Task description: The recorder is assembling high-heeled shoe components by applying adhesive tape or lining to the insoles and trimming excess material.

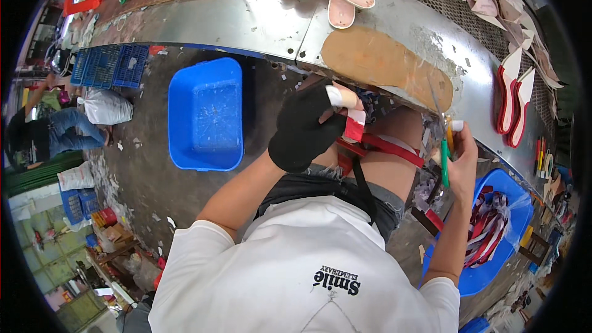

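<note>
One red-and-white piece (354,126) is pinched between the fingers of the left hand (310,122), above the wearer's lap. That hand wears a black fingerless glove, with white tape around a fingertip. Below it, a long red-and-white strip (394,148) lies across the thighs; whether it joins the pinched piece, I cannot tell. The right hand (462,159), bare and also taped at a finger, grasps green-handled scissors (445,163), blades pointing toward the metal worktable (265,12). On the table's near edge lies a long, rounded brown pad (382,65), with pink shaped pieces (343,7) beyond and red-edged white pieces (513,102) to the right. Beside the right forearm, a blue tub (464,280) holds tangled strips (484,237); a blue basin (206,111) stands left on the floor.
</note>
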